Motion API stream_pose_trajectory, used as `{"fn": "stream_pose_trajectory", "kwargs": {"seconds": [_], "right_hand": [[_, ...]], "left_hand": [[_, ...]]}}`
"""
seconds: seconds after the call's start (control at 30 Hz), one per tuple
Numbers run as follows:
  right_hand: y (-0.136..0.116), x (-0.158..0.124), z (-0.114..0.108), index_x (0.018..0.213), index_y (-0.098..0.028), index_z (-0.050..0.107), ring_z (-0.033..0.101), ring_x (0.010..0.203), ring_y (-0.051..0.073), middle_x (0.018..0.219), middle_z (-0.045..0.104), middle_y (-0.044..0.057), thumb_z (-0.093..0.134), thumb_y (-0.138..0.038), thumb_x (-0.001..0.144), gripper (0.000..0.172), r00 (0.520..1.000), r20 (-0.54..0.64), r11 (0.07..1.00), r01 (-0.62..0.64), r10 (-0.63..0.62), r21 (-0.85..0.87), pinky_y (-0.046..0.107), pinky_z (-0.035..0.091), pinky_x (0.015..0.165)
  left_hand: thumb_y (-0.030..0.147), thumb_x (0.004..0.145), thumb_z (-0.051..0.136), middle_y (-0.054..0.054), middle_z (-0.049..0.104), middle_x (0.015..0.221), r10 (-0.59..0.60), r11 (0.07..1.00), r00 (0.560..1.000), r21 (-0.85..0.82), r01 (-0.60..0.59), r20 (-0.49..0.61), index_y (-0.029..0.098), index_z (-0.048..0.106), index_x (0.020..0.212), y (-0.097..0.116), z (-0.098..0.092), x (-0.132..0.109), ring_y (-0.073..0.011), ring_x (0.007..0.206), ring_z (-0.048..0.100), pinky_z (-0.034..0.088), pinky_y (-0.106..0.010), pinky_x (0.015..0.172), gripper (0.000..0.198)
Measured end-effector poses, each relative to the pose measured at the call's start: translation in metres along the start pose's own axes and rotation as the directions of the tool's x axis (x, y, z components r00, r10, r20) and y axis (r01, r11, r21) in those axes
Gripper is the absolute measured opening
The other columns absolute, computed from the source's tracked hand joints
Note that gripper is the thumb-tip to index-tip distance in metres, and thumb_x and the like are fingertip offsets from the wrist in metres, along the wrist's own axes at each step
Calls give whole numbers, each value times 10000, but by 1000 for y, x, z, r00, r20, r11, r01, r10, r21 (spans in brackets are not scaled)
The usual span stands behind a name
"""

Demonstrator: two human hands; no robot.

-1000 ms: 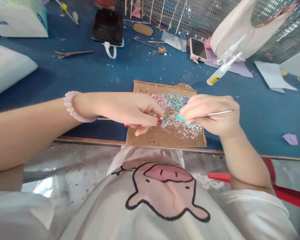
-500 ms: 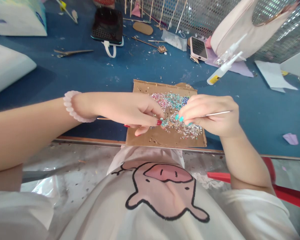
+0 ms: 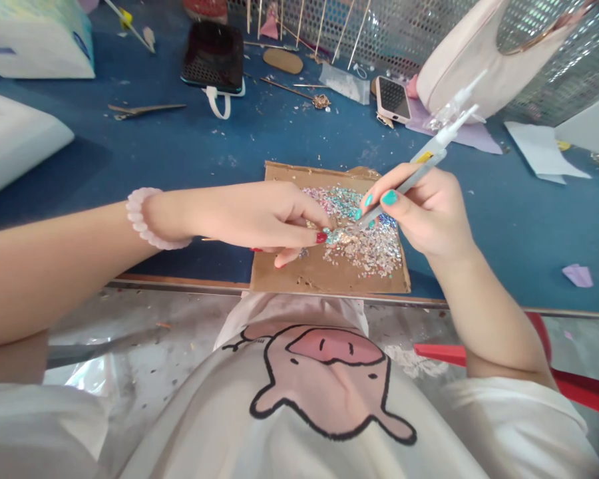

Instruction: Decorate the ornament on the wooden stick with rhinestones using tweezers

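Observation:
A brown cardboard sheet (image 3: pixel 329 273) lies on the blue table in front of me, covered with a heap of small sparkling rhinestones (image 3: pixel 374 246). My left hand (image 3: pixel 259 216), with red nails and a pale bead bracelet, is closed in a pinch on a small glittery piece over the heap; a thin stick shows behind the wrist. My right hand (image 3: pixel 429 213), with teal nails, is wrapped round a white glue tube (image 3: pixel 429 156). The tube slants down to the left, and its tip points at the piece pinched in my left hand.
A black phone (image 3: pixel 213 56) and a pink phone (image 3: pixel 393 98) lie at the back. A white bag (image 3: pixel 479 53) stands back right before a metal mesh. White boxes (image 3: pixel 14 140) sit at the left, loose paper (image 3: pixel 544 150) at the right, a red chair (image 3: pixel 579 386) below.
My right hand has let the thin metal stick out of sight and now holds the white glue tube, which lay on the table behind the cardboard. My left hand has barely moved.

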State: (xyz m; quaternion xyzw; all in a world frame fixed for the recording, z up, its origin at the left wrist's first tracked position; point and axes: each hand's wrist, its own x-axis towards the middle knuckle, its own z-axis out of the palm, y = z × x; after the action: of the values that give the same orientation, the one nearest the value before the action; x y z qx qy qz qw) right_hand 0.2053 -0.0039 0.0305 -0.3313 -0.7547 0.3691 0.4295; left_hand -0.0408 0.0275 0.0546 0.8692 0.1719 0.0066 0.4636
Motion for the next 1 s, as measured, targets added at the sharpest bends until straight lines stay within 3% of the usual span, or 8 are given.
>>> {"fn": "stream_pose_trajectory", "kwargs": {"seconds": [0.3,0.83,1.0], "right_hand": [[-2,3,6,840,-202,616,663,617,76,768,686,-19,612,-417,924,231,998,60,997,28,-23,-73,181,573,574],[-4,1,6,843,-200,611,641,569,60,755,682,-30,617,-352,925,173,997,44,987,66,-61,-144,164,537,529],[-4,2,7,827,-202,629,640,576,52,749,686,-37,637,-318,914,145,998,32,993,66,-63,-95,152,520,525]], "left_hand": [[164,826,442,54,582,531,2,1000,1000,-2,-2,1,195,481,619,0,0,0,-98,450,527,364,-195,471,214],[148,814,459,47,597,555,-35,999,999,12,35,-2,195,503,621,0,0,-1,-103,456,523,350,-207,457,203],[133,821,447,48,600,559,-23,999,1000,29,23,-1,193,500,611,0,0,-1,-100,460,521,356,-201,468,225]]}}
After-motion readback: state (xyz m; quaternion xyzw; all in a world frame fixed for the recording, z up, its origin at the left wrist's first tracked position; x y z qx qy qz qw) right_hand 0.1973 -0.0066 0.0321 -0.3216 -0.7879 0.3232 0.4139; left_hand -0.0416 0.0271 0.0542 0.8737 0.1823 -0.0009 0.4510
